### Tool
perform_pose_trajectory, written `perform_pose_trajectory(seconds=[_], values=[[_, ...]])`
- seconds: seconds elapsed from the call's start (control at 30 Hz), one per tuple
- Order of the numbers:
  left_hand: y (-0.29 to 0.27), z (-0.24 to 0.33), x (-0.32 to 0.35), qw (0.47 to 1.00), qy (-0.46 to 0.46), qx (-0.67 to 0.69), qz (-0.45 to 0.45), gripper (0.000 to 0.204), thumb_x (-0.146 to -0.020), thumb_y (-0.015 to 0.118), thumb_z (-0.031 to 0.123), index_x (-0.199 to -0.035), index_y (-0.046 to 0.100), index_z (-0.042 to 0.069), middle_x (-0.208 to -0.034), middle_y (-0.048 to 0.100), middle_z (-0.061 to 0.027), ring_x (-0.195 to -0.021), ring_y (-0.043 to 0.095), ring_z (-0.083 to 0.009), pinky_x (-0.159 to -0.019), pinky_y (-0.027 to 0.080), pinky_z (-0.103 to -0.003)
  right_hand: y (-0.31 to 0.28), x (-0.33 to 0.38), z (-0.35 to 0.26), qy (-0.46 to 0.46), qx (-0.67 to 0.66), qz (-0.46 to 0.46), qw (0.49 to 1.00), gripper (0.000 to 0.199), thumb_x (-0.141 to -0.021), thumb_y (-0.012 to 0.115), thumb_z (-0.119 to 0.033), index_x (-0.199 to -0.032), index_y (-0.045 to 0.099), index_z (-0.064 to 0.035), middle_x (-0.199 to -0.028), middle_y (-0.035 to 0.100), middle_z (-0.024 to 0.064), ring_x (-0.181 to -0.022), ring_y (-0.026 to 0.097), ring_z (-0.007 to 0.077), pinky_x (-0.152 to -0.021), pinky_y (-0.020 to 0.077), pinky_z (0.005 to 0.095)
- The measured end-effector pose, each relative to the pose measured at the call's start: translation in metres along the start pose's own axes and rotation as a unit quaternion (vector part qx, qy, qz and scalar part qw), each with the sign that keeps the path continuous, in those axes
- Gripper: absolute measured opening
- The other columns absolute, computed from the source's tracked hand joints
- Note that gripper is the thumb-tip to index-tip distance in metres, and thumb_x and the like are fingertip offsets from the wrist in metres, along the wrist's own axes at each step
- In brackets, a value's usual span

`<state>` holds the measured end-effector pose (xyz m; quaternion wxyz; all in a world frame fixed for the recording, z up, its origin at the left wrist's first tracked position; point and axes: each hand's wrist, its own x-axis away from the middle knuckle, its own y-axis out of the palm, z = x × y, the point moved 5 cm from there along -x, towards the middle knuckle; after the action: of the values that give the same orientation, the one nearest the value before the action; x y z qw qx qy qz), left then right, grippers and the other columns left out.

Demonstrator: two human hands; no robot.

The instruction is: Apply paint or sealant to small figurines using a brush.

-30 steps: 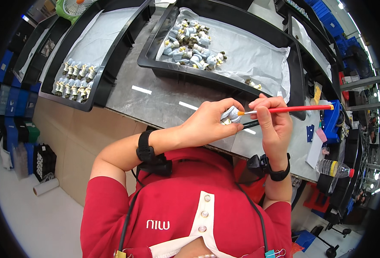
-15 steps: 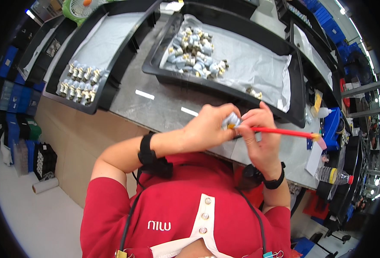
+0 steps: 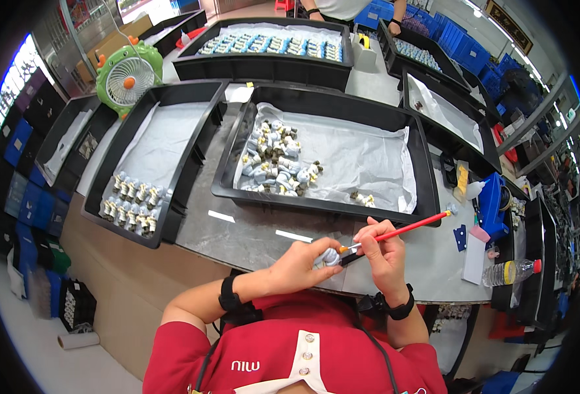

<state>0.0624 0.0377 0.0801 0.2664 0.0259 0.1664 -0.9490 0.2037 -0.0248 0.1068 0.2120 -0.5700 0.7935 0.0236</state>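
The left hand [image 3: 301, 265] is curled around a small pale figurine [image 3: 331, 257], held just above the near edge of the tabletop [image 3: 250, 233]. The right hand [image 3: 383, 253] pinches a red brush [image 3: 405, 230], its tip touching the figurine. Beyond lies a black tray [image 3: 428, 190] lined with white paper and holding a heap of figurines [image 3: 273, 161]. Farther left, another tray [image 3: 191, 148] holds standing rows.

Bare bench [image 3: 250, 233] strip between hands and middle tray [image 3: 322, 207] near wall: passable. Left tray [image 3: 171, 226] blocks left edge; bottle [image 3: 510, 270], blue bin [image 3: 493, 197] crowd right edge.
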Motion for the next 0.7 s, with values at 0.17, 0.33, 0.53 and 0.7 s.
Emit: perform_pose_trajectory(seconds=[0.17, 0.33, 0.53, 0.7], values=[[-0.001, -0.025, -0.002, 1.000, -0.013, -0.004, 0.016, 0.029, -0.078, 0.066, 0.020, -0.102, 0.055, 0.007, -0.071, 0.062, -0.0102, -0.060, 0.059, -0.0182, -0.056, 0.045, -0.030, 0.000, -0.006, 0.010, 0.024, -0.065, -0.002, 0.998, 0.011, -0.089, 0.052, -0.016, -0.084, 0.049, -0.0070, -0.078, 0.058, 0.0026, -0.062, 0.053, 0.0057, -0.104, 0.0218, 0.0392], [0.000, -0.031, 0.004, 0.994, -0.111, -0.014, -0.021, 0.032, -0.078, 0.067, 0.027, -0.102, 0.057, 0.008, -0.069, 0.060, -0.0066, -0.060, 0.055, -0.0111, -0.057, 0.044, -0.027, 0.001, -0.004, 0.002, -0.001, -0.028, 0.017, 0.999, 0.013, -0.087, 0.054, -0.017, -0.081, 0.051, -0.0063, -0.074, 0.057, 0.0015, -0.061, 0.053, 0.0072, -0.102, 0.0249, 0.0405], [0.009, -0.035, 0.013, 0.994, -0.105, 0.002, -0.028, 0.033, -0.078, 0.066, 0.030, -0.101, 0.055, 0.008, -0.079, 0.061, -0.0126, -0.073, 0.059, -0.0198, -0.066, 0.045, -0.031, 0.002, 0.007, -0.003, -0.012, 0.024, 0.037, 0.999, 0.011, -0.085, 0.057, -0.014, -0.079, 0.054, -0.0064, -0.067, 0.058, 0.0014, -0.063, 0.057, 0.0117, -0.101, 0.0264, 0.0445], [-0.004, -0.004, 0.002, 0.997, -0.071, 0.004, -0.014, 0.040, -0.075, 0.069, 0.025, -0.106, 0.050, 0.009, -0.082, 0.061, -0.0132, -0.078, 0.062, -0.0262, -0.069, 0.046, -0.033, 0.001, 0.002, -0.005, -0.014, 0.030, 0.036, 0.999, 0.009, -0.086, 0.054, -0.013, -0.080, 0.052, -0.0061, -0.067, 0.059, 0.0038, -0.088, 0.060, 0.0187, -0.104, 0.0211, 0.0457]])
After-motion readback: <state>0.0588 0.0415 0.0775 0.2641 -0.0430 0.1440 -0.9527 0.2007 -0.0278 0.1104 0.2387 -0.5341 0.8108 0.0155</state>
